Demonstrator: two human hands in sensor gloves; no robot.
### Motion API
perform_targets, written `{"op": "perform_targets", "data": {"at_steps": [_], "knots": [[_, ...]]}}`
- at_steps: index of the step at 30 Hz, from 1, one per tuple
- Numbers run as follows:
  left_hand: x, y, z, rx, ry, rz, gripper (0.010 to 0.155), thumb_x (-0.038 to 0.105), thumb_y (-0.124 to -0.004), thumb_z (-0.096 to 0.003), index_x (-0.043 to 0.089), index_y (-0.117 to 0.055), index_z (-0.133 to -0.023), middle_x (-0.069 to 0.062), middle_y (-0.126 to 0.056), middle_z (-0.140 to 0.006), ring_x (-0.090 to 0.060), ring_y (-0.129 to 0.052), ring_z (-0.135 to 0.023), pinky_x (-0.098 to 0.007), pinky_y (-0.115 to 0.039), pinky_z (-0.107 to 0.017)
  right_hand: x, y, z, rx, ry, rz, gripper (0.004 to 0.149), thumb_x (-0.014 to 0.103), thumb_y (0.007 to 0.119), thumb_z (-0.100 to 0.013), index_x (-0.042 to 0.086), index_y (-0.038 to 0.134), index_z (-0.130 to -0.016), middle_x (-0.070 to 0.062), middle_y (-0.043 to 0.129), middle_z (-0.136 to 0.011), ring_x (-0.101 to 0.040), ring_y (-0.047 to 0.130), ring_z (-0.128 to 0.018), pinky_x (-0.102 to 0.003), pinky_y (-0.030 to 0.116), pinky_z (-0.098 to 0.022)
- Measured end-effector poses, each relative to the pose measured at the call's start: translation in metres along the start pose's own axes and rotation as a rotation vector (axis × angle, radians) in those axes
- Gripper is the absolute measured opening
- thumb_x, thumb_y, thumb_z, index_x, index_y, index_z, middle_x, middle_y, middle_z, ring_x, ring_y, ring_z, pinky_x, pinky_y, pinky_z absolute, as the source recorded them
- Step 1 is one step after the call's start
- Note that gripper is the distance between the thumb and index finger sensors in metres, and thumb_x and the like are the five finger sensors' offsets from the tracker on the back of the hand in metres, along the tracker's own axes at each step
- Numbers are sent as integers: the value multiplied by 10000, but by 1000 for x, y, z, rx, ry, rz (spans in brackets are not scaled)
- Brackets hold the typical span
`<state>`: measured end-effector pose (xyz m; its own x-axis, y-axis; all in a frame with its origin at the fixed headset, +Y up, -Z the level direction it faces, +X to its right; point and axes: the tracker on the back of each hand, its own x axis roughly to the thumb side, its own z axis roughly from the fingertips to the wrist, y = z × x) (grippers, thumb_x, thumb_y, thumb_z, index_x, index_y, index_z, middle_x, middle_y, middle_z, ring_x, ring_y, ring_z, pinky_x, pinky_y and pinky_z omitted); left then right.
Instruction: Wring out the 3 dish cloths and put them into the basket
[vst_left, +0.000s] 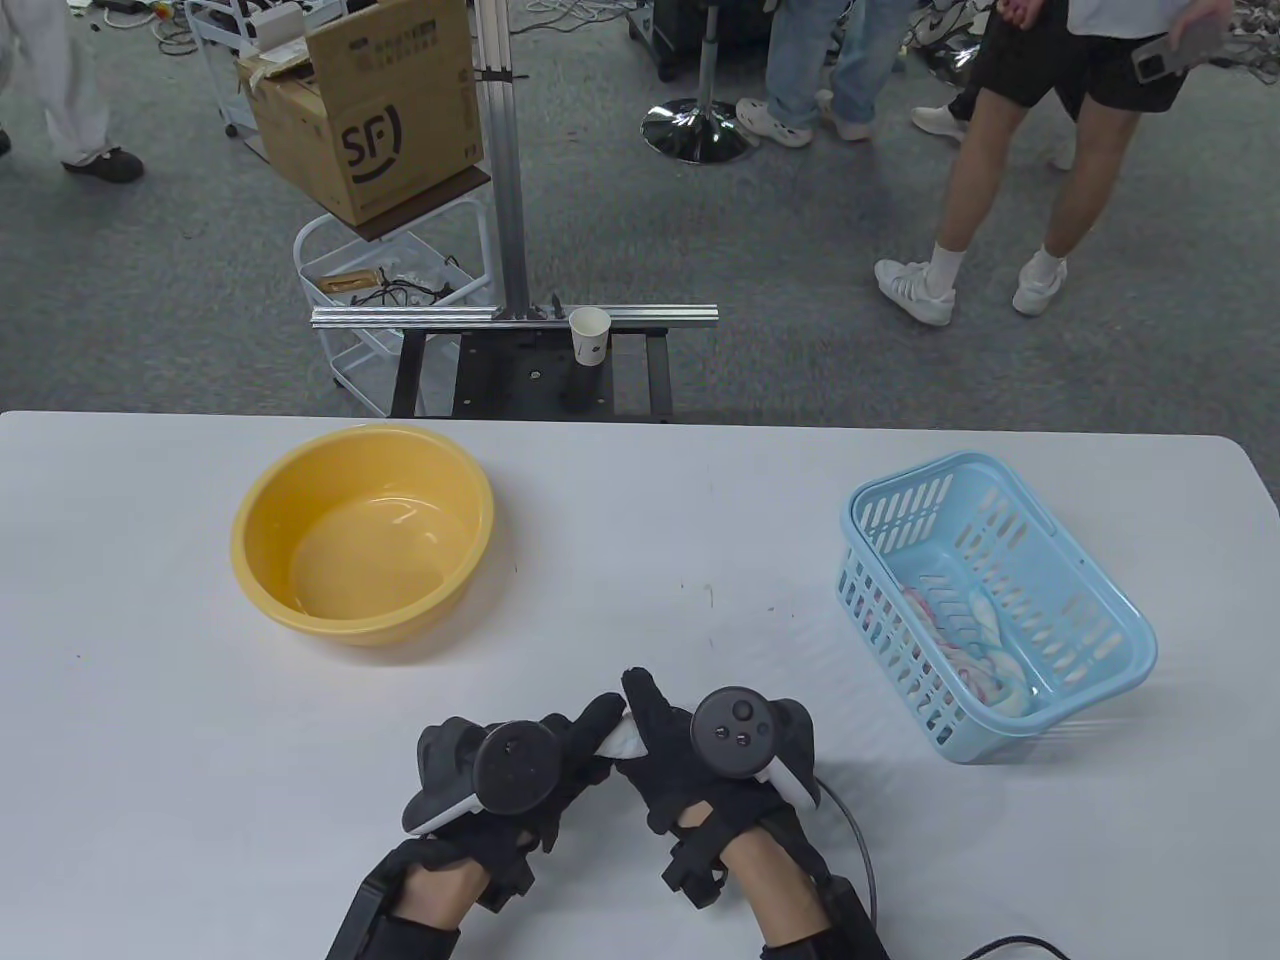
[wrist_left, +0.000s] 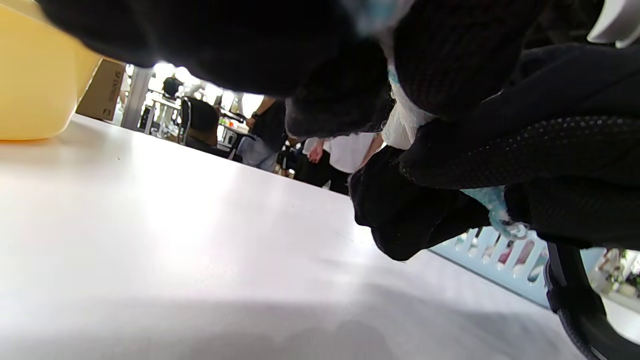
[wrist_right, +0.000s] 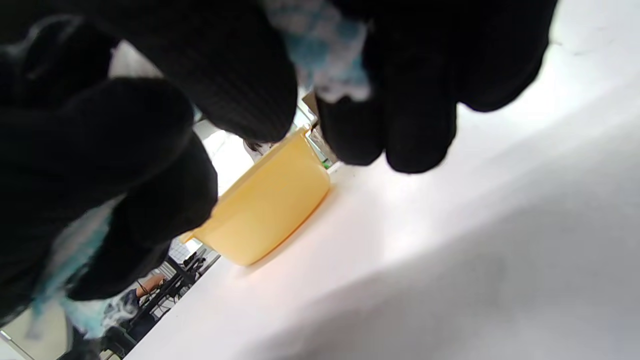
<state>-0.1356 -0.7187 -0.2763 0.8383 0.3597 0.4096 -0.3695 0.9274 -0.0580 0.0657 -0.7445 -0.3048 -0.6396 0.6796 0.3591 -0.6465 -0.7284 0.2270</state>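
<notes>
Gloved fingers of both hands were curled tightly round one white-and-blue dish cloth, which was bunched between them just above the white table. The left hand gripped one end and the right hand the other, knuckles almost touching. Further cloths lay inside the pale blue basket to the right, well apart from the hands. A yellow basin stood to the left, holding a little water.
</notes>
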Motion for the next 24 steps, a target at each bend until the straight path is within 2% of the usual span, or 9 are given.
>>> {"op": "perform_targets", "data": {"at_steps": [2, 6, 9, 11, 14, 17, 19, 21, 24], "knots": [[-7, 2, 1, 17, 23, 73, 635, 506, -858, -430, 326, -713, -1022, 44, -1004, -536, -123, -954, -103, -410, -862, -208, 4, -1, 1, -41, -25, 21, 758, 328, 895, -497, 62, 433, -1034, -172, 865, -883, -420, 948, -731, -619, 725, -597], [-29, 3, 4, 57, 120, 329, 601, 529, -830, -467, 275, -747, -1005, 57, -1017, -482, -107, -949, -63, -394, -866, -167, 13, -7, 5, -174, -98, 119, 760, 363, 858, -511, 77, 403, -1047, -194, 770, -968, -455, 878, -801, -652, 678, -616], [-51, 1, 7, 72, 229, 637, 627, 545, -828, -456, 222, -768, -989, 61, -1022, -451, -99, -947, -42, -385, -867, -144, 23, -7, 10, -276, -202, 309, 751, 361, 832, -520, 118, 370, -1060, -190, 659, -1042, -472, 793, -879, -674, 627, -644], [-62, -5, 8, 38, 276, 874, 629, 554, -817, -466, 194, -773, -981, 63, -1021, -441, -96, -947, -37, -381, -866, -138, 29, -4, 10, -276, -264, 407, 772, 368, 828, -522, 169, 323, -1071, -186, 540, -1096, -481, 703, -942, -687, 582, -665], [-67, -16, 7, -77, 275, 1183, 632, 565, -804, -480, 157, -786, -962, 64, -1022, -425, -93, -949, -31, -378, -868, -133, 34, 4, 10, -219, -320, 502, 863, 386, 835, -522, 241, 177, -1062, -152, 312, -1152, -497, 520, -1021, -702, 496, -695], [-61, -30, 3, -299, 189, 1481, 640, 577, -790, -503, 124, -784, -955, 65, -1021, -426, -99, -955, -41, -383, -870, -144, 31, 4, 10, -214, -335, 596, 982, 456, 834, -516, 336, -13, -1000, -97, 107, -1148, -496, 390, -1048, -698, 443, -711], [-55, -36, 1, -378, 147, 1558, 641, 583, -776, -513, 112, -786, -948, 68, -1021, -422, -96, -957, -41, -381, -873, -145, 32, -1, 12, -262, -373, 608, 1003, 476, 839, -506, 377, -43, -972, -79, 43, -1136, -493, 354, -1049, -695, 432, -713], [-48, -40, -1, -469, 93, 1603, 644, 595, -756, -515, 108, -798, -935, 72, -1025, -408, -85, -957, -30, -371, -878, -134, 34, -3, 14, -305, -407, 618, 1003, 492, 842, -498, 390, -38, -966, -79, 42, -1130, -487, 358, -1046, -688, 439, -712], [-38, -43, -2, -542, 59, 1630, 652, 602, -739, -516, 92, -819, -914, 76, -1030, -389, -85, -957, -13, -372, -879, -121, 40, -5, 17, -361, -474, 629, 1020, 482, 852, -492, 391, -45, -968, -79, 60, -1126, -478, 378, -1036, -676, 454, -710]]}}
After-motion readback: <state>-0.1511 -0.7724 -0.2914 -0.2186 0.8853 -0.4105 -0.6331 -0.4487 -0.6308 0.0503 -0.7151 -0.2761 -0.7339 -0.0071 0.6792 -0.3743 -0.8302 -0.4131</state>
